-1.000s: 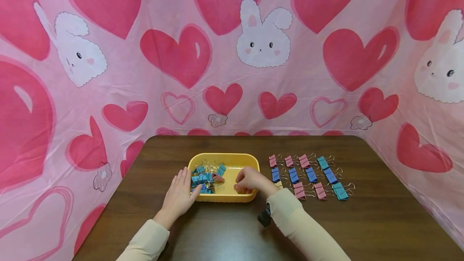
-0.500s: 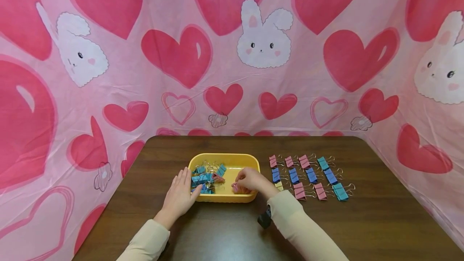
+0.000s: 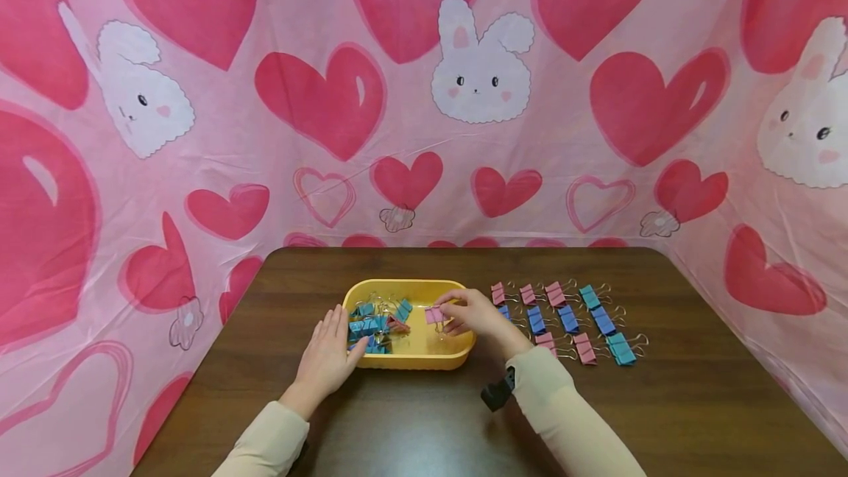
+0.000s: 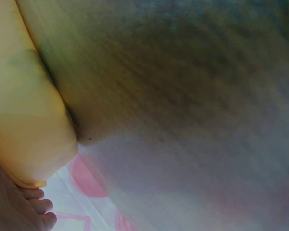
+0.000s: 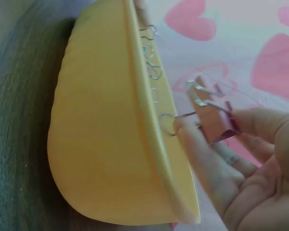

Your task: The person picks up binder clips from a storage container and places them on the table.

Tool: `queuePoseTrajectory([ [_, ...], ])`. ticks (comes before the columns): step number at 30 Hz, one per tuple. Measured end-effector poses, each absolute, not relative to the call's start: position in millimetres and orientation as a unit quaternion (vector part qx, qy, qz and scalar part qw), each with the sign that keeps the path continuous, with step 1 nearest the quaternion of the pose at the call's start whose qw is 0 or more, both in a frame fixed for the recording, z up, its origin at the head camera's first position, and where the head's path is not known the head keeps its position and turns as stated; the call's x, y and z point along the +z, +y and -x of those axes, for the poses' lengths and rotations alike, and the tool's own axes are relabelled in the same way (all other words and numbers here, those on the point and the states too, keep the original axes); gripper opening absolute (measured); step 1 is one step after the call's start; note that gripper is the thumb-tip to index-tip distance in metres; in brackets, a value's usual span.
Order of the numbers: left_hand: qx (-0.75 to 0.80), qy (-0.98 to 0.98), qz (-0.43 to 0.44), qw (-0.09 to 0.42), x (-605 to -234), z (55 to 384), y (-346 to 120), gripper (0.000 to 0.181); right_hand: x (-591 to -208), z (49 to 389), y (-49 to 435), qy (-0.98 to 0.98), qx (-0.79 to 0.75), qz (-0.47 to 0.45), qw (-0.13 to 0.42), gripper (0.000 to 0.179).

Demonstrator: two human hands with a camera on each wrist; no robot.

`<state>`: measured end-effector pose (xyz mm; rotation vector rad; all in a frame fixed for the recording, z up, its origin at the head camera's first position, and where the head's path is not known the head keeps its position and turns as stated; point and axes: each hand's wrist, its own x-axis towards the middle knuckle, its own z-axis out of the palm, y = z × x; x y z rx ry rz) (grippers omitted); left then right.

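My right hand [image 3: 475, 313] pinches a pink binder clip [image 3: 433, 314] over the right half of a yellow tray [image 3: 414, 363]. In the right wrist view this binder clip [image 5: 212, 118] is between thumb and fingers, its wire handles showing, level with the tray's rim. Straight fingers of my left hand [image 3: 326, 359] rest along the tray's left end, thumb at the near rim. The left wrist view shows only the tray's outer wall [image 4: 33, 110] and a few fingertips. Several teal binder clips [image 3: 368, 327] and a pink one [image 3: 398, 324] lie heaped in the tray's left half.
Right of the tray, binder clips lie in rows on the brown table [image 3: 411, 425]: pink ones [image 3: 555, 294] at the back, blue ones [image 3: 568, 319] in the middle, and a teal column [image 3: 621, 349] at the right. My right forearm covers part of the front row. A heart-patterned cloth [image 3: 397, 190] hangs behind.
My right hand has lifted from the tray's near right corner, moving up and slightly right. The pink binder clip, earlier mostly hidden in its fingers, now shows plainly. My left hand stays put.
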<state>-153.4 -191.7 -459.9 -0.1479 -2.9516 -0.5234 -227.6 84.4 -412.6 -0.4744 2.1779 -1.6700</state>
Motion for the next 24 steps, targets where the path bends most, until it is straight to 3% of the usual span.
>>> queuePoseTrajectory([
  [15, -0.166, -0.982, 0.050, 0.075, -461.6, 153.9, -192.2, 0.078, -411.5, 230.0, 108.3, 0.628, -0.744, 0.120, 0.196, 0.038],
  [24, -0.165, -0.982, 0.050, 0.077, -461.4, 153.6, -192.2, 0.078, -412.4, 232.9, 119.7, 0.540, -0.807, 0.130, 0.200, 0.020],
])
